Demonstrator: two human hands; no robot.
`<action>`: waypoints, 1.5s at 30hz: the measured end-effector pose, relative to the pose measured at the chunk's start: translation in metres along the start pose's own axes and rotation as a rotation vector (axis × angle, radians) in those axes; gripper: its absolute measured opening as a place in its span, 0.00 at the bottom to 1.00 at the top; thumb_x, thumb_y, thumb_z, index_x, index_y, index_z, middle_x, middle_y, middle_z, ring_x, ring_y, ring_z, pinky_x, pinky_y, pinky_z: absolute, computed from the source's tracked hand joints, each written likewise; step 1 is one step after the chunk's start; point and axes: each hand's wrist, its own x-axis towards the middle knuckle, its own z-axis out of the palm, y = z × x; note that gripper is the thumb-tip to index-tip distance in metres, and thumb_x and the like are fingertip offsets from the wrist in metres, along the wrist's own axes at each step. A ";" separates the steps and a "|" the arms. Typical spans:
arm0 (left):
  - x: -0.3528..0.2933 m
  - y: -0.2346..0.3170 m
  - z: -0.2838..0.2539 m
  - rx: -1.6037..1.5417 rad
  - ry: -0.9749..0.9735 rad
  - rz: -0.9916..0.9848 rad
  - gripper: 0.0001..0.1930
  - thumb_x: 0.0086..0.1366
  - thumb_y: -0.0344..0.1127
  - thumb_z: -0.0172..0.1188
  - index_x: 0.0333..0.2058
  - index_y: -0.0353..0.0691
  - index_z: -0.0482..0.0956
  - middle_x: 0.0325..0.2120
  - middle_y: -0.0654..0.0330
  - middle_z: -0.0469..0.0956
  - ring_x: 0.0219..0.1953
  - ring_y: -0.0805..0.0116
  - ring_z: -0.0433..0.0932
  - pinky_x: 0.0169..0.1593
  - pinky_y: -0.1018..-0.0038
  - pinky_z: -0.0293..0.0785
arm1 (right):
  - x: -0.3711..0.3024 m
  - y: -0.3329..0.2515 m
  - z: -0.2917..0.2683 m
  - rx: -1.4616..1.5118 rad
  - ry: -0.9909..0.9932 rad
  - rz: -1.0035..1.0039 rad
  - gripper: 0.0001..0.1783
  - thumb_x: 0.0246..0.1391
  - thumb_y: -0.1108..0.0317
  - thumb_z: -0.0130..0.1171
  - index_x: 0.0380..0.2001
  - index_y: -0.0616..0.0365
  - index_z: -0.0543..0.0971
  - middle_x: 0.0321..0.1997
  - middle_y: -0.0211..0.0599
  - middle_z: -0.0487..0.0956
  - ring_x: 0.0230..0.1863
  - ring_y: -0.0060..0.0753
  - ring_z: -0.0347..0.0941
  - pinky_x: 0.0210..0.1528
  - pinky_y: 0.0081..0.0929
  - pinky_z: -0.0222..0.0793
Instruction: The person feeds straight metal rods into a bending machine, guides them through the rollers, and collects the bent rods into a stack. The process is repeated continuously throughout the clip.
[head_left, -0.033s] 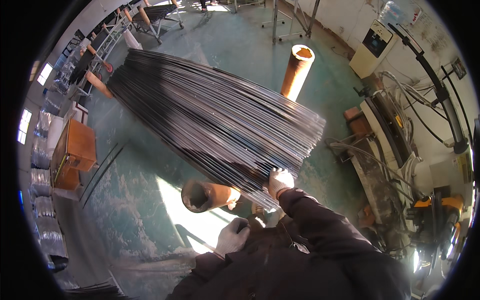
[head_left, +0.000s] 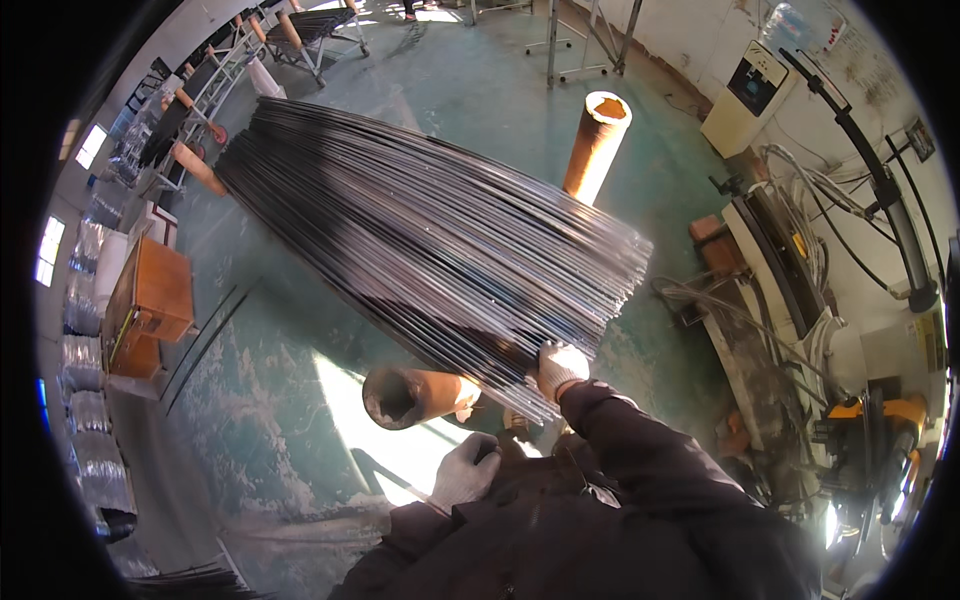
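A wide bundle of long, thin dark rods (head_left: 420,230) lies across a rack, fanning out toward its right end. My right hand (head_left: 561,368), in a pale knitted glove, is at the near right edge of the bundle. Its fingers curl down over the rod ends, and the fingertips are partly hidden. My left hand (head_left: 467,470), gloved too, is held close to my body, below a brown tube post (head_left: 415,396). Its fingers are curled in, and no object sticks out of them.
Another brown tube post (head_left: 597,148) rises beyond the bundle, and one more (head_left: 198,168) at its far left end. An orange-brown box (head_left: 158,290) stands at left near two loose rods (head_left: 205,335). Machinery with cables (head_left: 780,260) lines the right wall, below a water dispenser (head_left: 748,98).
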 end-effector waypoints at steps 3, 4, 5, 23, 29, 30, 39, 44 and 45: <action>0.029 0.022 0.000 0.028 0.037 0.025 0.13 0.72 0.39 0.63 0.50 0.39 0.84 0.41 0.48 0.89 0.46 0.47 0.89 0.52 0.59 0.83 | 0.003 0.006 -0.009 0.066 -0.113 -0.057 0.20 0.60 0.48 0.70 0.40 0.54 0.89 0.42 0.51 0.89 0.49 0.57 0.87 0.52 0.51 0.82; 0.036 0.028 0.001 -0.025 0.034 -0.006 0.13 0.72 0.37 0.64 0.50 0.37 0.84 0.40 0.48 0.89 0.46 0.50 0.89 0.52 0.61 0.83 | 0.005 0.006 -0.014 0.065 -0.148 -0.060 0.19 0.60 0.48 0.70 0.40 0.53 0.89 0.42 0.51 0.89 0.49 0.57 0.87 0.52 0.51 0.82; 0.042 0.034 0.003 -0.069 0.042 0.024 0.13 0.72 0.37 0.64 0.50 0.37 0.84 0.41 0.48 0.89 0.46 0.51 0.89 0.52 0.62 0.83 | 0.006 0.005 -0.018 0.075 -0.180 -0.055 0.19 0.60 0.48 0.71 0.40 0.52 0.90 0.42 0.52 0.89 0.48 0.57 0.87 0.52 0.51 0.82; 0.100 0.029 0.047 -0.572 0.043 -0.200 0.14 0.73 0.32 0.65 0.50 0.27 0.81 0.42 0.53 0.87 0.44 0.67 0.87 0.51 0.70 0.85 | 0.023 0.015 -0.069 0.188 -0.317 -0.003 0.27 0.65 0.43 0.72 0.50 0.58 0.88 0.45 0.56 0.89 0.50 0.63 0.86 0.54 0.50 0.80; 0.140 0.009 0.050 -0.896 0.057 -0.330 0.10 0.76 0.32 0.61 0.50 0.33 0.78 0.42 0.54 0.86 0.43 0.62 0.87 0.50 0.62 0.86 | -0.031 0.023 -0.118 0.202 -0.277 0.020 0.30 0.67 0.39 0.68 0.48 0.59 0.87 0.44 0.58 0.88 0.49 0.64 0.86 0.52 0.52 0.79; 0.149 0.005 0.049 -0.988 0.077 -0.369 0.08 0.77 0.32 0.61 0.49 0.36 0.78 0.42 0.54 0.86 0.43 0.61 0.87 0.50 0.60 0.86 | -0.049 0.033 -0.124 0.164 -0.288 0.028 0.33 0.68 0.36 0.65 0.48 0.60 0.87 0.43 0.58 0.89 0.48 0.63 0.86 0.52 0.52 0.80; 0.223 -0.011 0.034 -1.794 -0.007 -0.310 0.15 0.82 0.42 0.56 0.56 0.37 0.73 0.49 0.47 0.79 0.50 0.49 0.78 0.62 0.50 0.79 | -0.408 0.238 -0.129 0.025 -0.323 0.427 0.16 0.73 0.59 0.66 0.48 0.64 0.85 0.40 0.43 0.88 0.38 0.42 0.86 0.41 0.46 0.80; 0.187 0.015 0.058 -1.631 -0.151 -0.473 0.13 0.81 0.41 0.57 0.44 0.35 0.77 0.38 0.54 0.77 0.41 0.54 0.76 0.53 0.58 0.78 | -0.480 0.274 -0.009 0.624 0.290 0.639 0.17 0.70 0.59 0.62 0.48 0.63 0.85 0.38 0.43 0.88 0.40 0.42 0.85 0.45 0.45 0.80; 0.180 0.024 0.061 -1.568 -0.224 -0.431 0.13 0.80 0.40 0.56 0.43 0.34 0.77 0.37 0.53 0.76 0.41 0.54 0.76 0.53 0.59 0.77 | -0.472 0.276 0.008 0.477 0.325 0.589 0.18 0.65 0.60 0.66 0.51 0.64 0.84 0.37 0.45 0.86 0.39 0.44 0.83 0.44 0.46 0.80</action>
